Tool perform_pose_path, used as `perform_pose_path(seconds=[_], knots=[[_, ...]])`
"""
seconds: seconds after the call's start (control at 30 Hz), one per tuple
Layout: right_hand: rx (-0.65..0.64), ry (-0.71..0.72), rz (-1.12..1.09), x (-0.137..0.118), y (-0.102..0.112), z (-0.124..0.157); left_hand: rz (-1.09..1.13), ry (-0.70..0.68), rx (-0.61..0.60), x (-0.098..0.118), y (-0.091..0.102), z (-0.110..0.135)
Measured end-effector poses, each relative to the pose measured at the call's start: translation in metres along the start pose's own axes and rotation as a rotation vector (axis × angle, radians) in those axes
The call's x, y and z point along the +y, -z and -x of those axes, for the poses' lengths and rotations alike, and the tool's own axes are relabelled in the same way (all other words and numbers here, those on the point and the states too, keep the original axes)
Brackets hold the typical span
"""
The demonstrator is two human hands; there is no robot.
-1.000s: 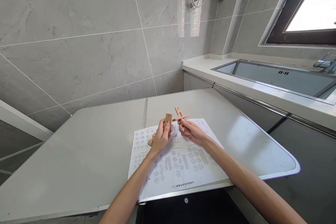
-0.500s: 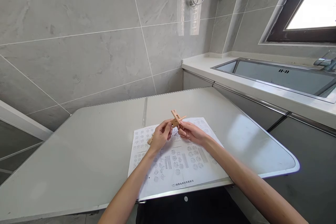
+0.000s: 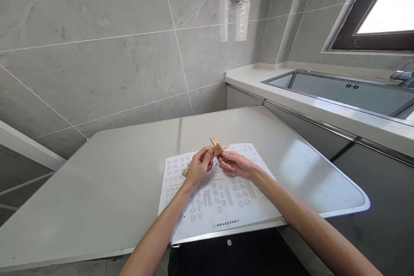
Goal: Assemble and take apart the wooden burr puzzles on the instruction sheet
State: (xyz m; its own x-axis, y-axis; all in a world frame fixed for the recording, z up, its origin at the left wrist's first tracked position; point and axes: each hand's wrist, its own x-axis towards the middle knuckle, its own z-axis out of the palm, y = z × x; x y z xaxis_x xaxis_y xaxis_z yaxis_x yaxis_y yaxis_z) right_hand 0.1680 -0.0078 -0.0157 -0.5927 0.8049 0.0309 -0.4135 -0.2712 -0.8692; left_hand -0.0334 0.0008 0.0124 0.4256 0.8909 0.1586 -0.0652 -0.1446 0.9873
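Several slotted wooden puzzle pieces (image 3: pixel 217 150), crossed and partly joined, are held up between my two hands above the paper. My left hand (image 3: pixel 199 167) is closed, with thumb and fingers pinching the left side of the wood. From the right, my right hand (image 3: pixel 236 164) grips the lower right of the same pieces with its fingertips, its other fingers curled. More light wood (image 3: pixel 186 170) lies on the sheet just left of my left hand, which partly covers it. Under both hands is a large printed sheet (image 3: pixel 226 213) with small line diagrams.
The pale folding table (image 3: pixel 106 194) has a seam running to its back edge. A white counter (image 3: pixel 246 78) with a steel sink (image 3: pixel 336 90) stands to the right. Grey tiled wall (image 3: pixel 113 73) rises behind the table.
The joined wooden pieces have turned slightly in my fingers, so a broader flat face shows and less of the thin stick stands out at the right. Both hands stay nearly in place.
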Motion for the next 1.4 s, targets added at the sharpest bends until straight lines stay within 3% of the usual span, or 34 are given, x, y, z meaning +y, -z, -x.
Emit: perform_pose_path(seconds=[0.27,0.63,1.1,1.4], knots=[[-0.077,-0.025,-0.02,0.004,0.002,0.002,0.028,0.032,-0.047,0.007,-0.006,0.004],[-0.227,-0.067,-0.019,0.002,-0.003,0.004,0.036,0.094,0.016,-0.001,-0.006,0.001],[-0.299,-0.073,-0.023,0.003,0.001,0.007,-0.151,0.011,0.065,-0.009,-0.004,0.001],[-0.412,-0.093,0.007,0.011,0.007,0.006,-0.189,0.023,0.002,0.0,-0.01,0.007]])
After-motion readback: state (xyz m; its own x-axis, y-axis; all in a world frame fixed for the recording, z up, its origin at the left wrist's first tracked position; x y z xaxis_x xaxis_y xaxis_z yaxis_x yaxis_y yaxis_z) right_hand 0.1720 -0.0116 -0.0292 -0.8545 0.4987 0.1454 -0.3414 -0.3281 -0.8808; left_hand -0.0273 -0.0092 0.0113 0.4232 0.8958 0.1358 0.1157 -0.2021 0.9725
